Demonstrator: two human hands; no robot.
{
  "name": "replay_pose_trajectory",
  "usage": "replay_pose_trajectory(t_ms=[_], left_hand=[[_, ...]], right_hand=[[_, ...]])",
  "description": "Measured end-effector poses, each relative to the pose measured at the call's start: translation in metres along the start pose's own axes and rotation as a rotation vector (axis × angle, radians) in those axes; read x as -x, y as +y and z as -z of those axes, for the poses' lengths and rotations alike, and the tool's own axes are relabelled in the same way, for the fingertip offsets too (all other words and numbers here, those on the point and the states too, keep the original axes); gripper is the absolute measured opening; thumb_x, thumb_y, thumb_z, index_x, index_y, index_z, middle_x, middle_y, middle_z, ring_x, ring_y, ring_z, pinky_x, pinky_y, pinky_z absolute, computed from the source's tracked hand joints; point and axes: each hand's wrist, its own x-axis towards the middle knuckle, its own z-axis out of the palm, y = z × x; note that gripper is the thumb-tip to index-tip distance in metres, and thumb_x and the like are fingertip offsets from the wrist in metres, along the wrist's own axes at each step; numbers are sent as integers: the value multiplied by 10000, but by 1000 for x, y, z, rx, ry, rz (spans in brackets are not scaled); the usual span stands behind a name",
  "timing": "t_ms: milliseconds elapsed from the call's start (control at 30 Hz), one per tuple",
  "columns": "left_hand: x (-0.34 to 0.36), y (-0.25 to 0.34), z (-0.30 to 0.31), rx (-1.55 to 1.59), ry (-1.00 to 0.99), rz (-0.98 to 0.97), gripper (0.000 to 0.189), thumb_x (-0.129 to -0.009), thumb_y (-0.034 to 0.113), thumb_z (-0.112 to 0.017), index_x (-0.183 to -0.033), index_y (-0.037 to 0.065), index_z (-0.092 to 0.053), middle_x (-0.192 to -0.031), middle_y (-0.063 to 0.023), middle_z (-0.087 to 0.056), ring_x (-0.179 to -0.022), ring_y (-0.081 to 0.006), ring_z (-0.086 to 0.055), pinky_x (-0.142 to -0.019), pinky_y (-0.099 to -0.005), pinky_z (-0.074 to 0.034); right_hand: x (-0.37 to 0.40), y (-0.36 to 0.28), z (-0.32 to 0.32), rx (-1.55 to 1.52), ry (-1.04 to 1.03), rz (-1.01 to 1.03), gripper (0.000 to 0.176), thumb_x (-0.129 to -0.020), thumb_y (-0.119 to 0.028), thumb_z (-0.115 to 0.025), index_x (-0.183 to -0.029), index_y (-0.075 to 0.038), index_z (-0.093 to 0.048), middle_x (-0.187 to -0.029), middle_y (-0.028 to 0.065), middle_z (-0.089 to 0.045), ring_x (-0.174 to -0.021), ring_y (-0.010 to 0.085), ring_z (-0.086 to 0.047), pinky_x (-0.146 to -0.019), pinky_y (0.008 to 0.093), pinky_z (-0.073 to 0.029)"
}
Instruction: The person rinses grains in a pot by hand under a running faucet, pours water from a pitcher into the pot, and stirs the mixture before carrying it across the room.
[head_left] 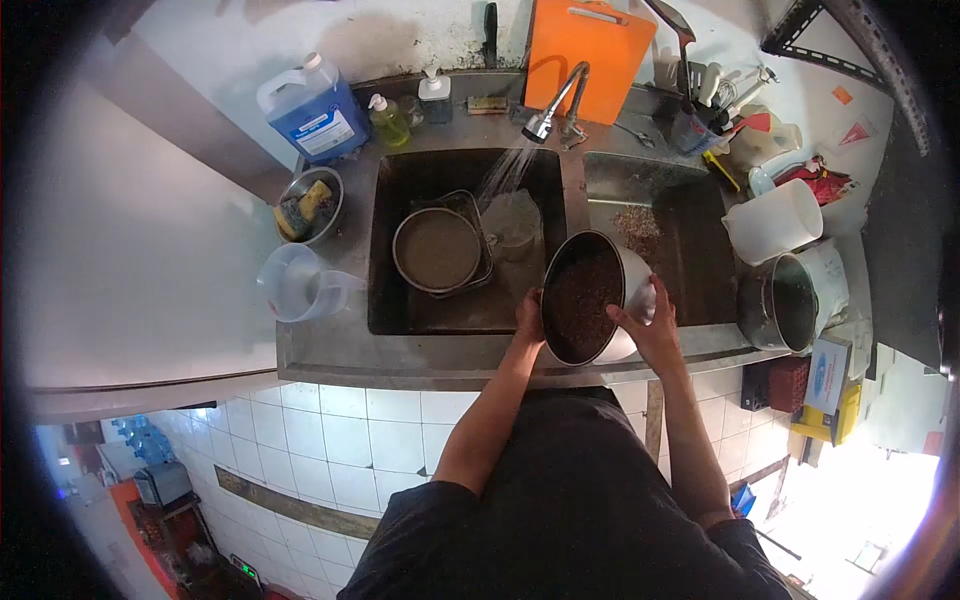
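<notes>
Between my hands is a metal pot (pixel 636 290), tilted so that its mouth faces left and up toward me. Dark reddish-brown small pieces (pixel 585 305), too fine to name, fill much of it. My left hand (pixel 530 318) grips the near left rim, its fingers partly hidden behind the pot. On the other side, my right hand (pixel 650 328) has its thumb over the rim and its fingers along the outer wall. The pot is over the divider between two sink basins. In the left basin, a round bowl (pixel 437 250) of murky brown liquid sits in a wire basket (pixel 484 262).
Water runs from the faucet (pixel 540 124) into the left basin (pixel 400 175), beside a clear container (pixel 512 222). Reddish scraps (pixel 638 228) lie in the right basin. A clear pitcher (pixel 295 285) stands at left; a white jug (pixel 775 222) and another pot (pixel 780 303) stand at right.
</notes>
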Motion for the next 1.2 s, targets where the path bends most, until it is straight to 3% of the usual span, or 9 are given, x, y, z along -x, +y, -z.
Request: replay_pose_trajectory(t_ms=[100,167,267,367,700,800,967,1100,1200], left_hand=[[-4,3,-2,20,142,38,417,-1000,278,-235,-841,80,-566,-802,-59,-586,-769,-212,-565,-783,-364,-455],[-7,3,8,-198,40,0,435,-994,298,-233,-877,65,-582,-839,-67,-603,-798,-220,-571,-800,-368,-450],[-23,-3,38,16,-134,-28,391,-950,235,-342,-985,-24,-632,-975,-159,-654,-852,-300,-636,-789,-433,-526],[-19,0,31,-11,-25,62,486,-996,343,-234,-986,23,-600,-934,-102,-628,-888,-252,-577,-852,-389,-442],[-18,0,31,-50,48,26,432,-993,298,-265,-961,32,-604,-932,-108,-630,-883,-254,-579,-861,-381,-439],[-18,1,34,41,88,-7,506,-995,341,-227,-1024,15,-614,-997,-133,-635,-905,-292,-601,-857,-435,-470],[-29,-1,49,-52,-152,31,447,-984,310,-294,-1080,13,-614,-1016,-126,-640,-885,-270,-611,-825,-415,-490],[-26,-3,46,-27,-111,42,408,-978,298,-352,-1060,0,-618,-1020,-133,-643,-875,-254,-629,-764,-389,-517],[-6,4,37,12,-226,-125,387,-964,305,-434,-1049,-28,-612,-1018,-140,-647,-872,-236,-644,-741,-349,-536]], right_hand=[[1,2,-4,0,15,21,1091,-645,-560,-780,-1434,-54,-221,-1334,281,-368,-1240,406,-373,-1018,481,-349],[3,0,-6,8,42,25,1076,-647,-552,-782,-1438,-78,-230,-1354,278,-353,-1252,394,-372,-1028,475,-338],[7,-6,-6,37,32,34,1087,-648,-565,-776,-1441,-75,-218,-1348,278,-346,-1251,390,-376,-1024,471,-347],[8,-6,-7,40,21,34,1099,-646,-578,-771,-1444,-78,-205,-1346,275,-341,-1254,390,-368,-1027,469,-344],[5,-7,-7,57,5,46,1110,-642,-583,-771,-1443,-72,-198,-1363,261,-354,-1270,391,-334,-1042,478,-316],[5,-14,-4,44,-24,-4,1104,-645,-581,-770,-1440,-63,-206,-1375,259,-347,-1281,390,-319,-1047,476,-309],[5,-15,-5,62,-29,9,1114,-643,-585,-770,-1440,-52,-203,-1383,264,-332,-1291,391,-310,-1052,471,-305],[5,-17,-4,37,-20,14,1120,-641,-586,-770,-1440,-44,-202,-1365,274,-340,-1290,387,-313,-1054,469,-305],[4,-15,-5,40,-22,24,1118,-641,-583,-771,-1439,-41,-206,-1360,277,-342,-1289,385,-315,-1053,468,-307]])
